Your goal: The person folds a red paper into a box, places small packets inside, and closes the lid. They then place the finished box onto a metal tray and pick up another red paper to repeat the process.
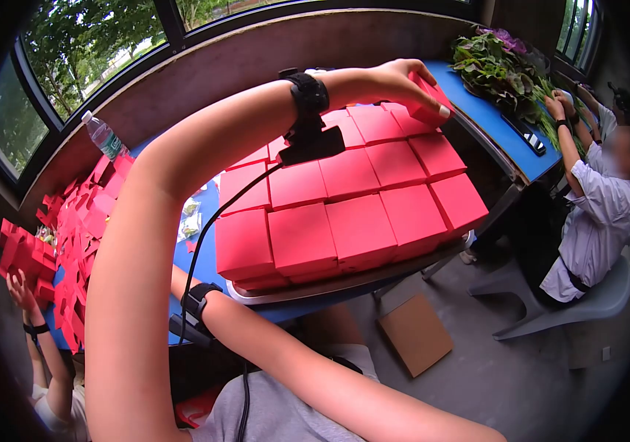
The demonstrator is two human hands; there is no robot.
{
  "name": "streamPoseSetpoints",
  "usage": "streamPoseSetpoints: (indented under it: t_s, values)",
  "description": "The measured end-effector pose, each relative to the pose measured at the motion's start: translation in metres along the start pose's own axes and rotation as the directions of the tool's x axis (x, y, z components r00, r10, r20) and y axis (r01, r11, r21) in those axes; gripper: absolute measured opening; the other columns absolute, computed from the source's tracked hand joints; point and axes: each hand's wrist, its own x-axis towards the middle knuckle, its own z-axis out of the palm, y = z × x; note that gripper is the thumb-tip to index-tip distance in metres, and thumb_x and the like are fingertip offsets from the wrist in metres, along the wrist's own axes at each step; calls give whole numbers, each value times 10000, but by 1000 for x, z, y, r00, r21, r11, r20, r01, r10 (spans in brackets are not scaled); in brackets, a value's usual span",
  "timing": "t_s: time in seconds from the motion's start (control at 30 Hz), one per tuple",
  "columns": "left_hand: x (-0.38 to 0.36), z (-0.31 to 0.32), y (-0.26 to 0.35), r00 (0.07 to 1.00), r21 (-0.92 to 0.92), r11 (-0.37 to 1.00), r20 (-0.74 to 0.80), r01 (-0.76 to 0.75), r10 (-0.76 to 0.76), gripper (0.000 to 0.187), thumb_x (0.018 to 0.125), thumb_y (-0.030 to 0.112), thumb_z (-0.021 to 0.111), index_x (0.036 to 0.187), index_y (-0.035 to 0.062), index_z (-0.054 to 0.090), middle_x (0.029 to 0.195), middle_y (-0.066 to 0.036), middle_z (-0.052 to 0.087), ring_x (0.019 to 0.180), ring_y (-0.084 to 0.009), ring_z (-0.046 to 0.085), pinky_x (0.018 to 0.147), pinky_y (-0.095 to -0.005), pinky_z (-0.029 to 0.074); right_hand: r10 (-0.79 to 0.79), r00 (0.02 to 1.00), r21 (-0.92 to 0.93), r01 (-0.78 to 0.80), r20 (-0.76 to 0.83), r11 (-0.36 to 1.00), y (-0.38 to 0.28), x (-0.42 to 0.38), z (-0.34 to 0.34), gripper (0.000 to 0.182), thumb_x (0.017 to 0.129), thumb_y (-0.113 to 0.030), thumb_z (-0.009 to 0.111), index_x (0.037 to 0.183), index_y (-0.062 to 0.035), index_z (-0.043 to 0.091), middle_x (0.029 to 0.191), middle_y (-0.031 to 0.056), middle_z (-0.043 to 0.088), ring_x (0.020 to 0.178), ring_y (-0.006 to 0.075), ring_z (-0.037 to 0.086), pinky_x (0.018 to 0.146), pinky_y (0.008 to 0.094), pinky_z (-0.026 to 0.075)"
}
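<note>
Red paper boxes (352, 173) stand packed side by side in rows on a white-rimmed tray (315, 289). My left hand (412, 82) reaches over to their far right corner, its thumb and fingers around a red box (433, 103) there. My right forearm crosses low toward the left, with a black band on the wrist. Only a sliver of my right hand (179, 281) shows past that band; its fingers are hidden behind my left arm. A black device on a strap sits on my left wrist, and its cable hangs down.
Folded red paper pieces (83, 243) pile up at the left beside a plastic bottle (105, 137). A co-worker's hand (22, 291) holds red boxes at far left. Another person (599, 206) handles leafy greens (495, 70) at right. A cardboard box (415, 335) lies on the floor.
</note>
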Motion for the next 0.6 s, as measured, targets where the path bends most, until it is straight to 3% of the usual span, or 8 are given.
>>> streamPoseSetpoints:
  t_s: [0.1,0.23,0.3,0.37,0.57,0.6]
  values:
    - [10,8,-20,991,164,981,-61,-108,119,766,585,452,811,1157,54,493,1088,-157,541,1042,-257,530,899,-320,417,-8,1000,10,8,0,1000,3,-3,-1,391,782,-328,565,919,37,592,914,276,602,895,444,563,722,457,465]
    - [8,2,-23,993,272,962,-107,-11,42,811,607,484,778,1196,45,435,1112,-199,519,1067,-299,520,904,-337,417,-13,1000,20,13,7,1000,7,-8,3,377,778,-316,568,904,38,593,900,276,603,882,442,566,718,456,466]
    - [4,3,-24,999,403,915,-44,-4,23,883,619,524,746,1241,26,365,1143,-247,487,1095,-339,501,919,-364,409,-14,1000,12,14,17,1000,7,-9,5,371,776,-310,570,897,39,594,893,275,603,876,441,567,716,456,466]
    - [3,6,-25,999,438,898,-41,32,-16,956,619,549,730,1271,-12,312,1184,-275,456,1138,-362,464,938,-380,393,-18,1000,4,18,16,1000,8,-13,4,364,774,-305,571,889,40,595,886,275,604,870,440,569,714,455,467]
    - [1,8,-25,999,384,922,-2,-36,40,961,619,553,730,1284,-7,320,1226,-271,429,1171,-364,433,955,-385,379,-17,1000,-18,17,-2,1000,18,-13,1,345,768,-287,575,867,43,598,866,274,605,852,437,573,707,454,468]
    - [0,8,-25,998,387,920,21,-57,53,1012,622,614,691,1312,-10,293,1247,-283,404,1180,-378,423,964,-399,369,-17,1000,-19,17,-2,1000,18,-12,0,342,767,-284,576,863,43,599,862,274,605,849,437,574,706,454,468]
